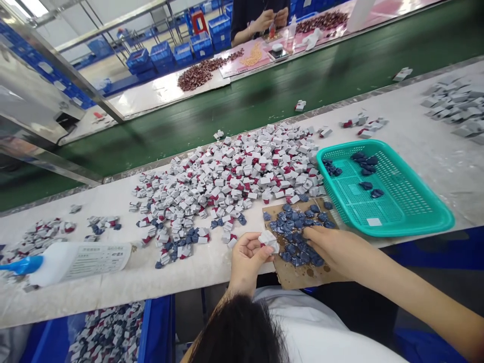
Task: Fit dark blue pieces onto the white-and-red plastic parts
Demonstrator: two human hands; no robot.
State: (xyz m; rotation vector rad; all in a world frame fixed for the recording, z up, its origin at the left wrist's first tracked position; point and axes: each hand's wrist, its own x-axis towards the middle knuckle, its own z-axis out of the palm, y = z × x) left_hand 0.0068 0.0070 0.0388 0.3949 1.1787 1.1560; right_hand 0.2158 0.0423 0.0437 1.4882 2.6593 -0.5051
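Note:
Pinched in my left hand (pixel 247 259) is a white plastic piece (pixel 269 239) with a bit of dark red, held at the left edge of a brown cardboard sheet (pixel 298 280). My right hand (pixel 328 249) reaches into the heap of dark blue plastic pieces (pixel 289 224) lying on that cardboard. Its fingertips are together among the blue pieces; whether they grip one is hidden. Beyond my hands spreads a large pile of white and dark red pieces (pixel 234 171). A few of them near the front have blue parts attached or lying against them.
A green plastic basket (pixel 410 222) holding several blue pieces stands right of the cardboard. A white glue bottle (pixel 85 259) lies at left. Below the table edge, a blue bin (pixel 159 327) contains mixed pieces. Behind runs a green conveyor belt (pixel 260 103); across it a person (pixel 259 22) works.

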